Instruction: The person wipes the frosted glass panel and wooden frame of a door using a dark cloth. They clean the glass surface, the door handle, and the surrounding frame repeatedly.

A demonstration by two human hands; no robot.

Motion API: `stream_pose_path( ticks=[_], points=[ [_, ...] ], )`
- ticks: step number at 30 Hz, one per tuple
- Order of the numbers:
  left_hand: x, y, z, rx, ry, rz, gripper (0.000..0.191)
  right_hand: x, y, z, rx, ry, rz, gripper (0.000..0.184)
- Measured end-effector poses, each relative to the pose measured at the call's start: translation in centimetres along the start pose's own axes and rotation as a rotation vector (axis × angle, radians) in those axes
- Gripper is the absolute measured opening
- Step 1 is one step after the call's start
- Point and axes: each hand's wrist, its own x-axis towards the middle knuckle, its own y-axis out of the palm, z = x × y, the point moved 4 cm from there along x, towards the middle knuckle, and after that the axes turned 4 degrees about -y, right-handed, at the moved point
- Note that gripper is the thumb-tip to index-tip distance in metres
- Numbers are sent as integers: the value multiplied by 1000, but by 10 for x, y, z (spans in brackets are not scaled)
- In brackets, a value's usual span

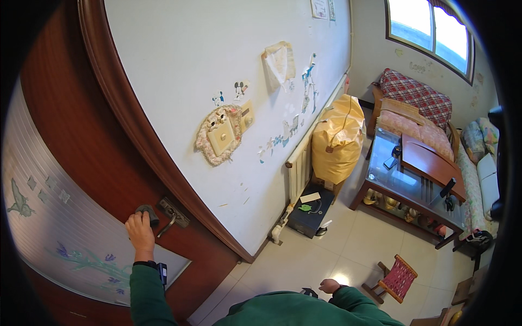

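My left hand [140, 232] presses a dark grey cloth [147, 214] against the reddish-brown wooden door [126, 191]. The cloth lies just left of the metal lever handle [173, 219] and its lock plate. Beneath my wrist, the door's frosted glass panel [77, 228] bears purple flowers and a butterfly-like figure. Low in front of my body, my right hand [328, 286] hangs away from the door with its fingers curled. Nothing shows in it.
A radiator [301, 167], a bulging yellow bag [340, 138] and a dark box [310, 212] line the wall. To the right stand a glass-topped coffee table [387, 163] and a folding stool [399, 279]. A fabric-trimmed switch plate [222, 136] is on the wall.
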Motion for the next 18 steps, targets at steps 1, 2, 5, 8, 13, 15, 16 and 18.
stream_pose_path(
  ticks=[1,2,5,8,13,15,16,18],
  points=[
    [-3,1,-3,-16,5,10,37,-1,-1,0,-1,-5,-2,45],
    [-6,2,-7,-24,21,-2,36,-3,-2,0,-3,0,-1,45],
    [-11,5,-13,-4,-20,59,27,-6,-2,-1,1,4,12,44],
    [-11,6,-14,-27,-51,109,27,-7,-2,-2,6,-9,8,44],
    [-10,2,-22,-97,-113,188,32,-8,-5,0,8,1,12,44],
    [-9,-5,-26,-131,-153,178,32,-7,-6,1,5,-5,8,43],
    [-8,-10,-27,-148,-172,160,33,-7,-6,2,13,-9,3,43],
    [1,-24,-25,-171,-200,94,36,-5,-5,3,31,-3,-3,43]
  ],
)
